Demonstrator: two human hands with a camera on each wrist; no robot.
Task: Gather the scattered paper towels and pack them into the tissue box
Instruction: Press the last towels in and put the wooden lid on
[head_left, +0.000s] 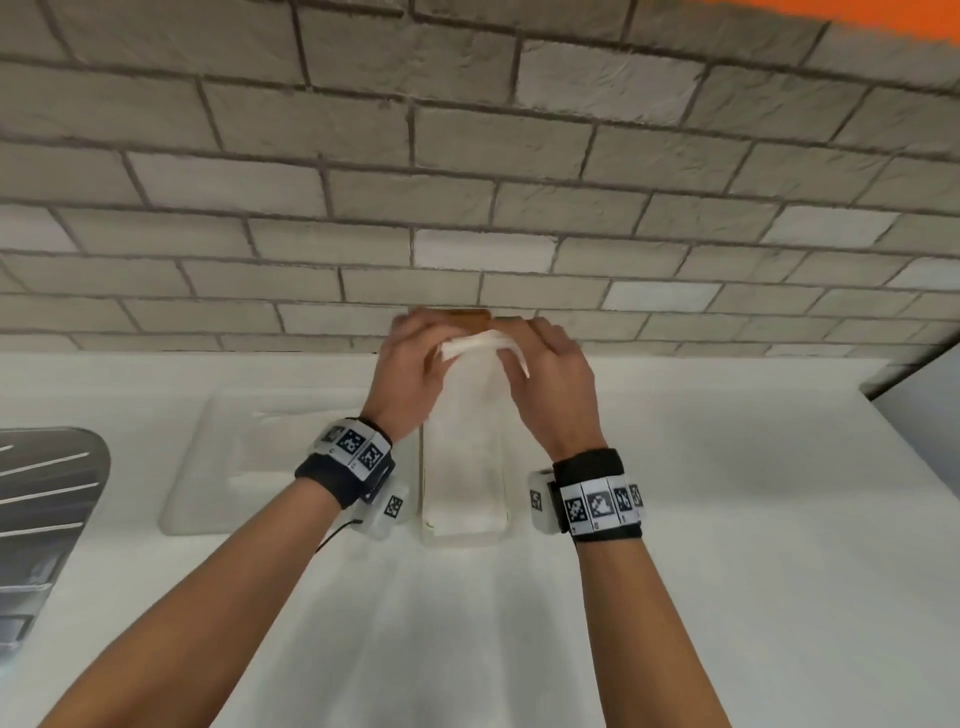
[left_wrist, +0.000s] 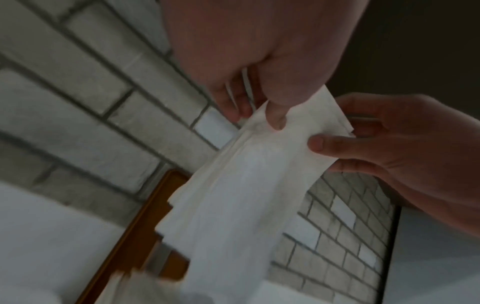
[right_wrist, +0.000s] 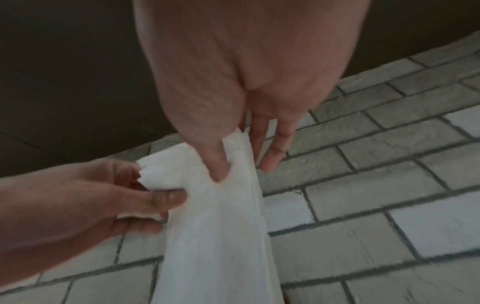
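Note:
A stack of white paper towels (head_left: 465, 441) hangs lengthwise between my two hands, close to the brick wall. My left hand (head_left: 415, 353) pinches the top left corner with thumb and fingers (left_wrist: 255, 115). My right hand (head_left: 545, 358) pinches the top right corner the same way (right_wrist: 244, 162). In the left wrist view the towels (left_wrist: 233, 195) drop towards a brown wooden-rimmed box (left_wrist: 145, 222) standing against the wall. That brown rim (head_left: 470, 318) peeks out behind my fingers in the head view. The right wrist view shows the towels (right_wrist: 215, 236) hanging straight down, with my left hand (right_wrist: 91, 195) opposite.
The grey brick wall (head_left: 467, 182) rises right behind the white counter (head_left: 727, 519). A shallow raised white panel (head_left: 234, 467) lies left of my left wrist. A dark grey ribbed appliance (head_left: 41, 493) sits at the far left edge.

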